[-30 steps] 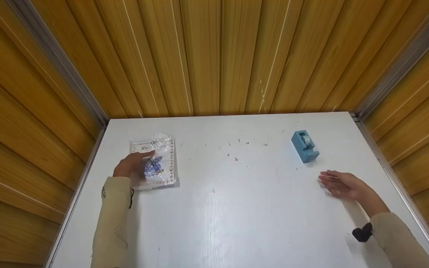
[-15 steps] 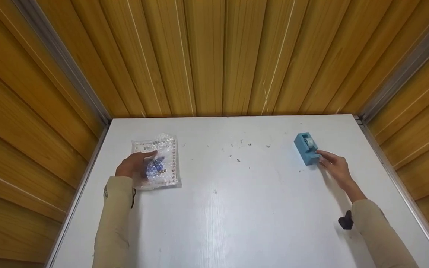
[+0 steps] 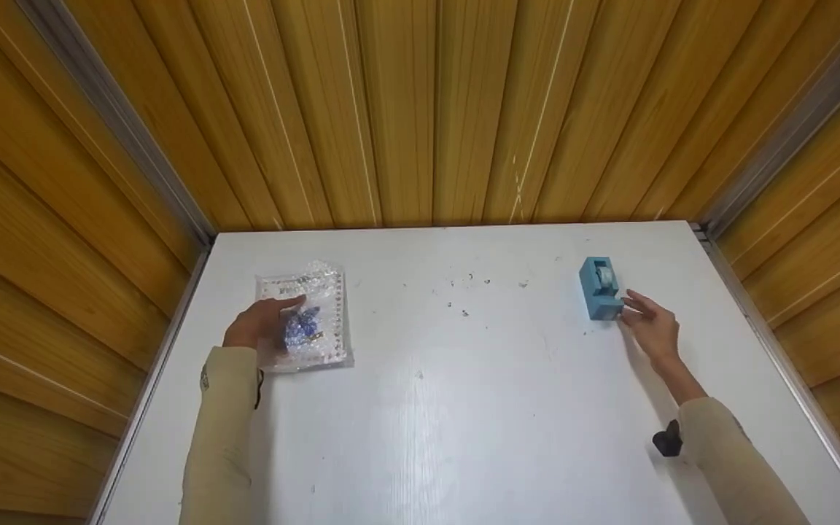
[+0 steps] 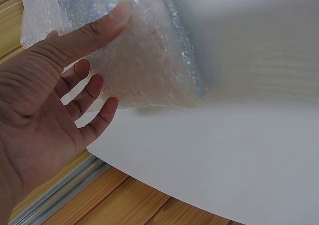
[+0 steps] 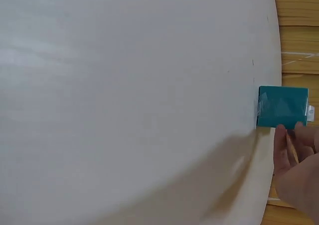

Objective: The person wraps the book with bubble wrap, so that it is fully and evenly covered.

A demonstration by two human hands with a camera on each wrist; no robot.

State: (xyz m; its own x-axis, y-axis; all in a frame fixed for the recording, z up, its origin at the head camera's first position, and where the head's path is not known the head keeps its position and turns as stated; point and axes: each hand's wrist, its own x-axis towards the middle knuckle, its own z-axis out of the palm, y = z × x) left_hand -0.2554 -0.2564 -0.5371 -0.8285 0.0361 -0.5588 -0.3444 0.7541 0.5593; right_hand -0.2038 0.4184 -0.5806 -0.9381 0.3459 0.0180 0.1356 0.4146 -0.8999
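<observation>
In the head view a flat, bubble-wrapped package (image 3: 325, 324) with a blue picture and a patterned border lies at the left of the white table (image 3: 427, 423). My left hand (image 3: 252, 324) holds its left edge. The left wrist view shows the thumb (image 4: 102, 30) across the top of the wrap, several fingers curled by the edge; the index finger is mostly hidden. A blue tape dispenser (image 3: 599, 295) with a clear roll stands at the far right. My right hand (image 3: 655, 332) is beside its front end, fingertips touching its side in the right wrist view (image 5: 296, 167).
Small dark marks (image 3: 464, 313) dot the middle of the tabletop. Wood-panelled walls (image 3: 398, 117) enclose the back and both sides, with metal rails at the corners. A black object (image 3: 668, 439) hangs at the right sleeve.
My right hand has moved up and left from the table's right side to the tape dispenser. The dispenser has turned slightly, its front end swinging left. My left hand and the package stay put.
</observation>
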